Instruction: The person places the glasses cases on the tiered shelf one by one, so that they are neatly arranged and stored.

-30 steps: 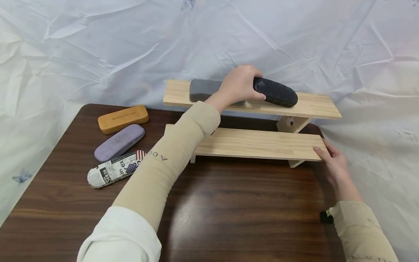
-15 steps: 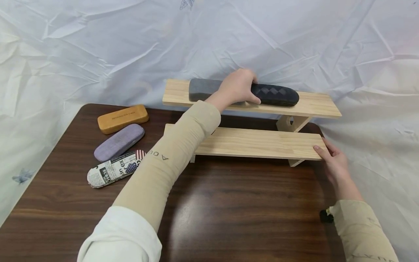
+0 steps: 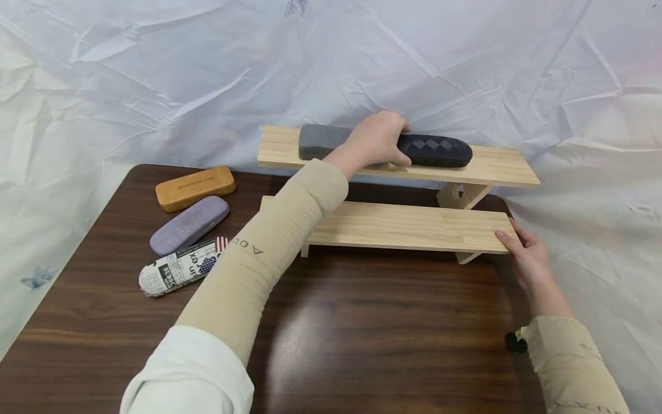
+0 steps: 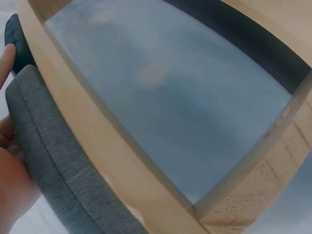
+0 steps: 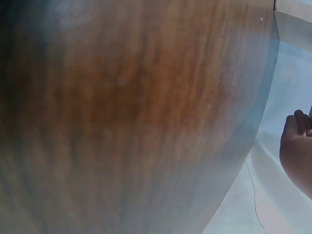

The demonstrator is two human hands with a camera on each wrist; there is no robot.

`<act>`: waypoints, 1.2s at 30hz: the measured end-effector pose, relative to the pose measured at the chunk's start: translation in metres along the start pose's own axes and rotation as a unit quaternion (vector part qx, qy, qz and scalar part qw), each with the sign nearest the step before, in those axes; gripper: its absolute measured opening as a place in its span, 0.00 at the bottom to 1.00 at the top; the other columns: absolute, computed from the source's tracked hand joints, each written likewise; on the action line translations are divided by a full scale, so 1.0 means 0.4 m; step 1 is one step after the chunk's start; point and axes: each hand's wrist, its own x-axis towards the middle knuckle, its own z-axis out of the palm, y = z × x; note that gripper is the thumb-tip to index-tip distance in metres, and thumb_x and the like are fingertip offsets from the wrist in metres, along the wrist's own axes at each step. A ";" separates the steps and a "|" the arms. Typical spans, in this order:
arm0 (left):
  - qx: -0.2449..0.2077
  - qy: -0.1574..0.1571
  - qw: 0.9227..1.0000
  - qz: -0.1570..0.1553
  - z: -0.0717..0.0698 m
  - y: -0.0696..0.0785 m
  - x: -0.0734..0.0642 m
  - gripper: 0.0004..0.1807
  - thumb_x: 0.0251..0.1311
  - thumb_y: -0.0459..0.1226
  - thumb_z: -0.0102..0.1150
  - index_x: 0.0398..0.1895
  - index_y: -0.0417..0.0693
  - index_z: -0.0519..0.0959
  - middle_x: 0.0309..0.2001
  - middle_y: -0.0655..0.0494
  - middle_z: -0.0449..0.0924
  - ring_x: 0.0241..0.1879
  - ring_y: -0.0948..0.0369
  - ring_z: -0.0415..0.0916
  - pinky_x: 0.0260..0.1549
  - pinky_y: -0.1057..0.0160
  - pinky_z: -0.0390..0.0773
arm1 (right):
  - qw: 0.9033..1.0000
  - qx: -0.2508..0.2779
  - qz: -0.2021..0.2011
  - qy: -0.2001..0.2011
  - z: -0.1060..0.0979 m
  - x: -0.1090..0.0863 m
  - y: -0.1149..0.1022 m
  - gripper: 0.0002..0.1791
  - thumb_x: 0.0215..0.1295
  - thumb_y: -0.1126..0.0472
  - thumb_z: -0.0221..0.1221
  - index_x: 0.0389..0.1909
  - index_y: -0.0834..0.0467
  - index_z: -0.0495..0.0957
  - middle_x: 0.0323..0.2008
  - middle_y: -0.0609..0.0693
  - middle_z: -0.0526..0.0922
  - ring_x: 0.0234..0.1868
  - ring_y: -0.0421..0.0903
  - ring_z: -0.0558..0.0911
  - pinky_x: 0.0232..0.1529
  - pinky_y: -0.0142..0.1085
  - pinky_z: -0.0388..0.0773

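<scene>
My left hand (image 3: 376,139) grips the left end of a black glasses case (image 3: 439,150) with a woven diamond pattern. The case lies flat along the upper board of a two-tier wooden shelf (image 3: 499,164). Left of it on the same board sits a grey glasses case (image 3: 322,141), partly behind my hand; its fabric side and seam show in the left wrist view (image 4: 53,156). My right hand (image 3: 531,259) holds the right end of the lower board (image 3: 403,227), thumb on top. The right wrist view catches only part of that hand (image 5: 297,146).
On the left of the dark wooden table (image 3: 388,333) lie an orange glasses case (image 3: 195,188), a purple one (image 3: 189,225) and a newsprint-patterned one (image 3: 178,267), partly covered by my left sleeve. A crumpled white sheet (image 3: 207,75) hangs behind the shelf.
The black glasses case has turned from a slant to lie level along the upper board, in line with the grey one. My left hand lowered slightly with it; the right hand has stayed put.
</scene>
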 end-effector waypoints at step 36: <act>-0.010 0.152 0.980 0.125 -0.066 -0.175 -0.410 0.25 0.67 0.37 0.72 0.66 0.40 0.81 0.63 0.46 0.84 0.67 0.49 0.78 0.71 0.51 0.75 | 1.000 -0.019 0.013 0.008 0.014 0.003 0.001 0.41 0.74 0.67 0.64 0.83 0.54 0.57 0.87 0.48 0.49 0.49 0.25 0.78 0.49 0.13 0.78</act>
